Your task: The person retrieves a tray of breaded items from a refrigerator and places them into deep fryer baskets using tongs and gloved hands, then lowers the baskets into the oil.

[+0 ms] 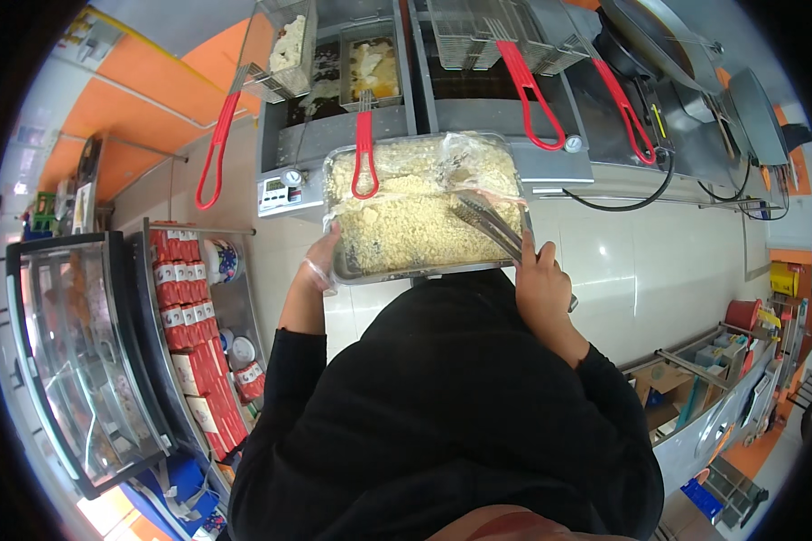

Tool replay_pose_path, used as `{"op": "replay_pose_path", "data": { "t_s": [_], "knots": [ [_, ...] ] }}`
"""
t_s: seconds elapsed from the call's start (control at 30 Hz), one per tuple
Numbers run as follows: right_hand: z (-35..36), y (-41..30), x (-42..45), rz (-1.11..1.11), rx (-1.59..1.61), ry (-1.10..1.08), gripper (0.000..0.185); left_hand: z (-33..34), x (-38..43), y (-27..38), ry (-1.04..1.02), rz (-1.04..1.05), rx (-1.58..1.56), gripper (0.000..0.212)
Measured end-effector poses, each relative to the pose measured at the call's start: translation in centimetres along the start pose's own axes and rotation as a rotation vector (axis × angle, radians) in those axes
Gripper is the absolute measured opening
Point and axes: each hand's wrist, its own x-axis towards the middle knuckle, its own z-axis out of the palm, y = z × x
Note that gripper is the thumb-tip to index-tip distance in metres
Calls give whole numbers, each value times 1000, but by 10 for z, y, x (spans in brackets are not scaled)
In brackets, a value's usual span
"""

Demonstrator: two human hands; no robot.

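A rectangular metal tray [362, 276] of pale yellow crumbs [406, 233] is held level before my body, close to the fryer's front. My left hand [321, 255], in a clear plastic glove, grips its left side. At the right side, my right hand [543, 284] is closed around metal tongs [490, 226] and also touches the tray's edge. The tongs' tips rest on the crumbs. Clear plastic film [470, 159] lies bunched over the far right part, with something under it that I cannot make out. Over the tray's far left part extends a red fry-basket handle [364, 159].
Beyond the tray stands a two-vat fryer [338, 132]. One basket [372, 67] sits in the left vat with pale food; another basket [287, 51] with white coated food is beside it. Red handles [531, 101] jut toward me. A shelf of red packages [189, 304] stands left.
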Motion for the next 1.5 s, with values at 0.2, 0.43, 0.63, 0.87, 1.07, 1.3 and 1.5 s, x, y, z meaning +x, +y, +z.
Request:
{"op": "replay_pose_path", "data": {
  "t_s": [0.2,0.43,0.63,0.87,1.07,1.3,1.5],
  "knots": [
    [1,9,-1,113,-85,110,57,1,-2,0,21,2,-4,65],
    [-7,15,-27,80,35,-16,57,3,-1,0,-35,-7,-79,61],
    [-1,28,-37,124,-22,-78,55,-3,3,-3,-13,-5,-28,64],
    [11,7,-14,-11,-134,55,48,-36,36,-25,0,-51,38,77],
    [8,2,-8,65,-160,113,53,-34,29,-23,34,-10,81,77],
    [24,8,-11,116,-176,134,54,20,-22,18,41,-21,5,66],
    [40,25,-1,20,-142,114,43,12,-14,13,82,15,70,64]
  ]
}}
